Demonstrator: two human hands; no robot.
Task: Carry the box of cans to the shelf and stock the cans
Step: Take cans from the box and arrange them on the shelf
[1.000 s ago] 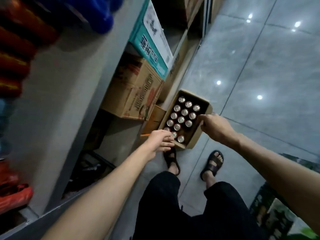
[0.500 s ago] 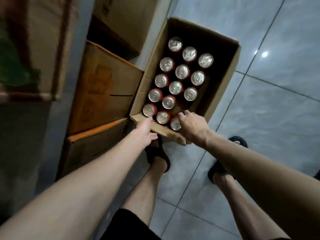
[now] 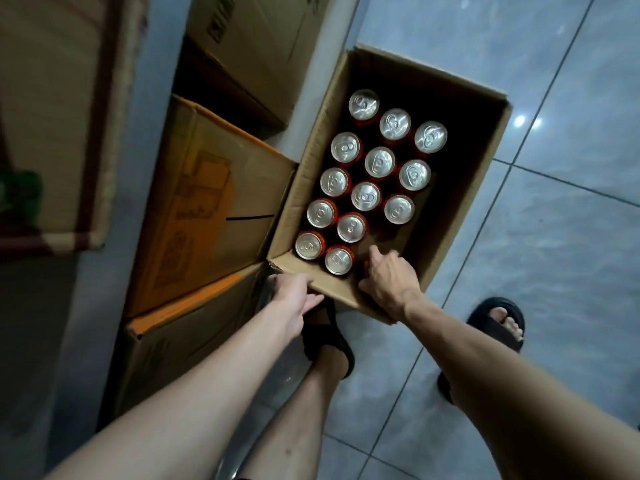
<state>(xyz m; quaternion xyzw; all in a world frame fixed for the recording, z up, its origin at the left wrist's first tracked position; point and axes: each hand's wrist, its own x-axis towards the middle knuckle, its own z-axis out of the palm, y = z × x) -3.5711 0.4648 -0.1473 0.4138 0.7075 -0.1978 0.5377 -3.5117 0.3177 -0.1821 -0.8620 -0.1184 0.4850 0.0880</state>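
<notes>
An open cardboard box (image 3: 465,206) sits on the tiled floor with several red cans (image 3: 366,196) standing in rows, their silver tops up. My left hand (image 3: 294,292) holds the box's near-left corner, its fingers curled against the outside of the near wall. My right hand (image 3: 389,278) reaches over the near wall into the box. Its fingers close down over the front-row can at the right end, which is almost hidden, with only a sliver of red showing by the thumb. The right-hand side of the box holds no cans.
Closed brown cartons (image 3: 207,202) are stacked under the shelf to the left, touching the box's left wall, with another carton (image 3: 256,46) behind. My sandalled feet (image 3: 498,323) stand just in front of the box. Grey floor tiles (image 3: 554,271) stretch to the right.
The view has dropped much closer to the box. My right hand moved from the box's right rim down onto the front-row can. My left hand settled on the near-left corner.
</notes>
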